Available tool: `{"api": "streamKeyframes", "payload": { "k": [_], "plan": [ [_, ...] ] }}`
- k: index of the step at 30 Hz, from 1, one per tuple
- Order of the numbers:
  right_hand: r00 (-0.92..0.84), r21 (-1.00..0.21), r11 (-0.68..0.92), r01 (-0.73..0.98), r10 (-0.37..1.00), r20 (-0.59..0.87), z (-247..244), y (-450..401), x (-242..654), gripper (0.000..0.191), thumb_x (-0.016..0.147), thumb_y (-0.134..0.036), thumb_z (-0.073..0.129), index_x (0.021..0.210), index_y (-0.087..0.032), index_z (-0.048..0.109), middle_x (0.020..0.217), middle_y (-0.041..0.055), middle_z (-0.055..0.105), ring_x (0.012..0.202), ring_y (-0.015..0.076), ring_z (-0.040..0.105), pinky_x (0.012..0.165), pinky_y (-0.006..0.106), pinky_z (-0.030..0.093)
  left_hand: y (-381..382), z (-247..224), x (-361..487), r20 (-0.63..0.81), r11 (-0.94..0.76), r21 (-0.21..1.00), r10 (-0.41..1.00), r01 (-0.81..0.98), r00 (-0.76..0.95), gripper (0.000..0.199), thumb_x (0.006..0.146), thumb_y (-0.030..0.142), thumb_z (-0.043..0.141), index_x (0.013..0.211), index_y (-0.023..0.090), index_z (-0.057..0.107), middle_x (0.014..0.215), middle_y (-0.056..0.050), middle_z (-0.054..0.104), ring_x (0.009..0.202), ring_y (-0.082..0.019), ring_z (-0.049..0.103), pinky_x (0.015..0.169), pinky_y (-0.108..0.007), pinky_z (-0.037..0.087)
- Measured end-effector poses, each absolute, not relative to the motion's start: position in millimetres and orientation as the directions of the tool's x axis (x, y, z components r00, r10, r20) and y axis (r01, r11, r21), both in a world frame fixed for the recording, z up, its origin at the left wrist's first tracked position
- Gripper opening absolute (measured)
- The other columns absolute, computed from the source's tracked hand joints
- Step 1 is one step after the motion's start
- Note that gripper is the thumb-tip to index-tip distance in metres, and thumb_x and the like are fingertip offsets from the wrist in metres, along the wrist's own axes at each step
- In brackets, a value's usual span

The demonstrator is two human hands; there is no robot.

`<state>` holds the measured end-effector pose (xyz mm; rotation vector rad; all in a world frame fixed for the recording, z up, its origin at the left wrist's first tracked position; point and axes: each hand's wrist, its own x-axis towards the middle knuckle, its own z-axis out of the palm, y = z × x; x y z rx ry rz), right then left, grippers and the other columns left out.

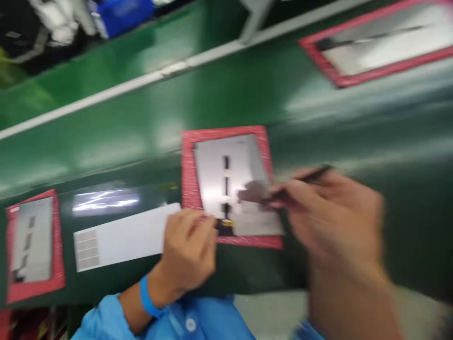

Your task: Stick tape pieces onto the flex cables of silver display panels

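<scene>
A silvery flat panel [212, 174] with a dark strip down its middle lies on a pink padded sheet [191, 165]. My left hand [189, 248], with a blue band at the wrist, has its fingers bent together at the panel's lower left corner, beside the right end of a white paper strip [130, 241] with grey squares. What its fingertips hold, if anything, is hidden. Over the panel's right side, my right hand [325, 212] grips a dark, thin pen-like tool [316, 174]. The tool's tip is blurred by motion.
Another panel on pink padding [56, 255] lies at the far left, and one more [336, 78] at the upper right. A shiny clear film [106, 200] rests above the paper strip. A pale rail [123, 92] crosses the green bench, with a blue bin [123, 16] behind.
</scene>
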<state>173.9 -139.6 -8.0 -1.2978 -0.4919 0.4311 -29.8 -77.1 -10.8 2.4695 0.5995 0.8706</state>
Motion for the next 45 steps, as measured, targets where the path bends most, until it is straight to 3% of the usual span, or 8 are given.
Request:
{"api": "streamKeyframes", "payload": {
  "k": [2, 5, 9, 15, 29, 34, 45],
  "plan": [
    [0.857, -0.987, 0.132, -0.088, 0.516, -0.007, -18.1, -163.2, 186.3, 0.036, 0.074, -0.040, 0.091, 0.082, -0.022, 0.062, 0.063, 0.0014, 0.067, 0.048, 0.0196, 0.064, 0.038, 0.025, 0.050, -68.1, -19.1, -21.4, 0.472, -0.775, 0.594, 0.553, 0.215, 0.686, 0.022, 0.100, 0.008, 0.059, 0.118, 0.016, 0.068, 0.110, -0.012, 0.069, 0.104, -0.024, 0.065, 0.092, -0.044, 0.057],
    [0.871, -0.989, 0.053, -0.139, 0.483, -0.096, -30.4, -172.8, 190.8, 0.038, 0.075, -0.041, 0.089, 0.095, -0.019, 0.064, 0.068, 0.0017, 0.071, 0.048, 0.0186, 0.065, 0.041, 0.025, 0.054, -65.4, -26.8, -18.7, 0.460, -0.763, 0.619, 0.546, 0.188, 0.700, 0.024, 0.097, 0.004, 0.063, 0.117, 0.017, 0.069, 0.109, -0.010, 0.067, 0.103, -0.024, 0.063, 0.090, -0.044, 0.055],
    [0.838, -0.987, -0.021, -0.160, 0.526, -0.147, -28.1, -170.2, 180.1, 0.034, 0.079, -0.035, 0.088, 0.099, -0.018, 0.066, 0.068, 0.0013, 0.070, 0.052, 0.0173, 0.067, 0.043, 0.022, 0.054, -71.1, -25.7, -23.0, 0.407, -0.757, 0.626, 0.521, 0.187, 0.750, 0.023, 0.096, 0.006, 0.068, 0.116, 0.017, 0.070, 0.108, -0.010, 0.066, 0.102, -0.024, 0.060, 0.087, -0.043, 0.055],
    [0.763, -0.961, -0.197, -0.194, 0.585, -0.274, -6.7, -163.2, 165.1, 0.023, 0.083, -0.025, 0.082, 0.098, -0.018, 0.065, 0.080, 0.0042, 0.074, 0.065, 0.0198, 0.073, 0.048, 0.021, 0.057, -72.4, -26.0, -19.2, 0.325, -0.763, 0.611, 0.485, 0.211, 0.812, 0.023, 0.094, 0.007, 0.071, 0.117, 0.008, 0.071, 0.106, -0.014, 0.064, 0.100, -0.027, 0.057, 0.084, -0.044, 0.054],
    [0.788, -0.945, -0.315, -0.086, 0.559, -0.257, -5.9, -164.6, 160.0, 0.017, 0.088, -0.014, 0.077, 0.100, -0.023, 0.068, 0.085, 0.0016, 0.073, 0.068, 0.0181, 0.072, 0.050, 0.020, 0.060, -72.3, -17.9, -12.2, 0.297, -0.770, 0.598, 0.471, 0.223, 0.831, 0.021, 0.090, 0.003, 0.075, 0.111, 0.002, 0.075, 0.104, -0.018, 0.066, 0.099, -0.029, 0.060, 0.083, -0.044, 0.054],
    [0.785, -0.940, -0.336, -0.057, 0.566, -0.249, -7.4, -166.3, 159.5, 0.016, 0.089, -0.015, 0.076, 0.100, -0.023, 0.068, 0.089, 0.0024, 0.074, 0.071, 0.0211, 0.074, 0.052, 0.023, 0.062, -72.7, -16.8, -10.2, 0.295, -0.768, 0.598, 0.477, 0.229, 0.828, 0.019, 0.089, 0.001, 0.074, 0.108, 0.004, 0.076, 0.103, -0.016, 0.066, 0.098, -0.027, 0.059, 0.082, -0.041, 0.054],
    [0.798, -0.926, -0.371, -0.073, 0.536, -0.277, -1.9, -161.8, 162.7, 0.016, 0.082, -0.015, 0.075, 0.095, -0.019, 0.067, 0.087, 0.0024, 0.074, 0.067, 0.0184, 0.073, 0.051, 0.022, 0.062, -73.9, -17.4, -10.0, 0.284, -0.773, 0.591, 0.466, 0.230, 0.838, 0.018, 0.089, -0.001, 0.072, 0.103, 0.009, 0.079, 0.101, -0.017, 0.067, 0.098, -0.028, 0.058, 0.081, -0.043, 0.055]
  ]
}}
